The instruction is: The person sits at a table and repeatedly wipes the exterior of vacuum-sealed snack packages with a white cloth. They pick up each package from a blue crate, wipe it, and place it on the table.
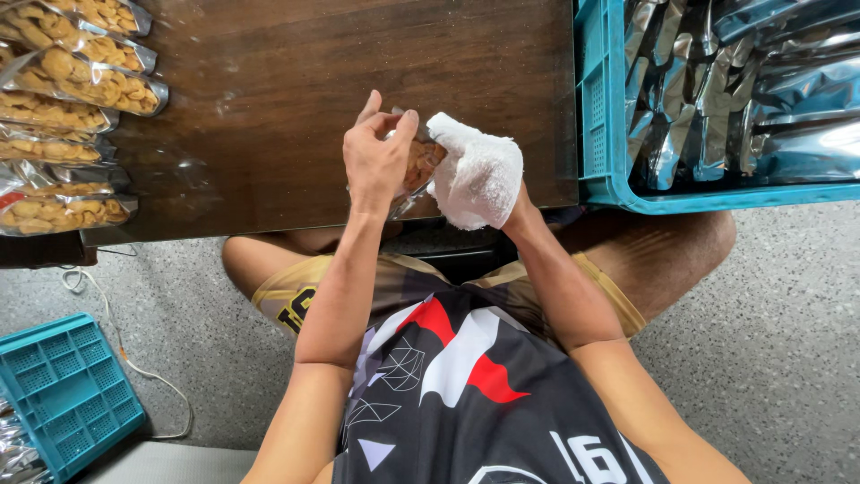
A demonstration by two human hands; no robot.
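My left hand point(376, 157) grips a clear packet of golden snacks point(419, 163) over the near edge of the dark wooden table point(269, 90). My right hand point(479, 179) is wrapped in a white cloth and presses against the right side of the same packet. Most of the packet is hidden between the two hands.
Several filled clear snack packets point(63, 81) lie stacked at the table's left edge. A teal crate point(602, 134) holding silver foil bags point(743, 81) stands at the right. Another teal crate point(63, 394) and a white cable point(116, 341) lie on the grey floor, lower left.
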